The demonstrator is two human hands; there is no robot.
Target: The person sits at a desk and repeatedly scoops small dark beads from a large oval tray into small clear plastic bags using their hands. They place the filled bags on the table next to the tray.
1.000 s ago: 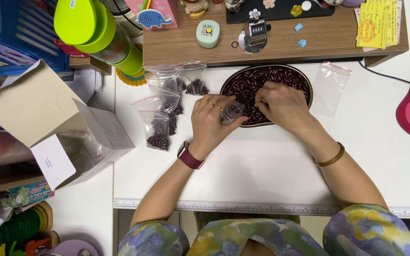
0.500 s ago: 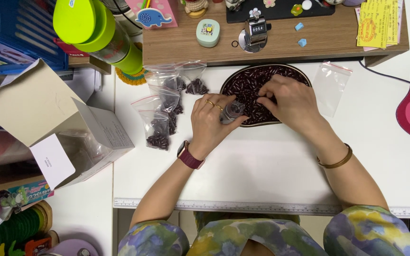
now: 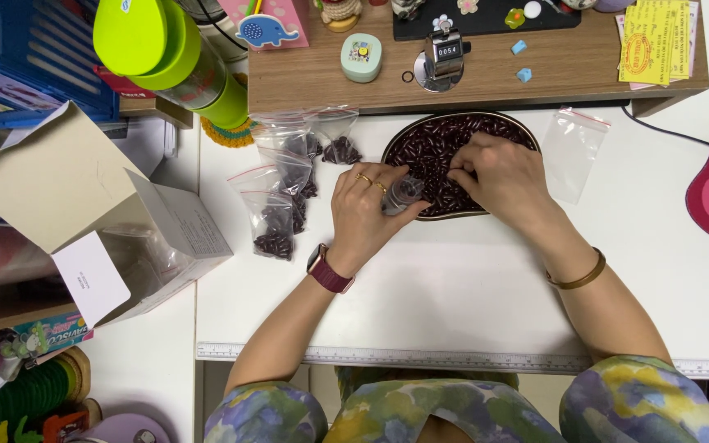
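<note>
Small clear bag [image 3: 402, 195] at the near rim of the dark bean tray [image 3: 512, 127], gripped by the closed left hand [image 3: 364, 215]. Right hand [image 3: 498, 176] rests curled on the beans [image 3: 432, 148]; contents indeterminate. Filled bags [image 3: 285, 193] lie left on the white bench [image 3: 469, 287].

The right hand [image 3: 502, 176] has slid a little left across the tray of dark beans [image 3: 428, 148], its fingertips now pressed into the pile just beside the small clear bag [image 3: 402, 195] that the left hand [image 3: 367, 215] holds at the tray's near-left rim.
</note>
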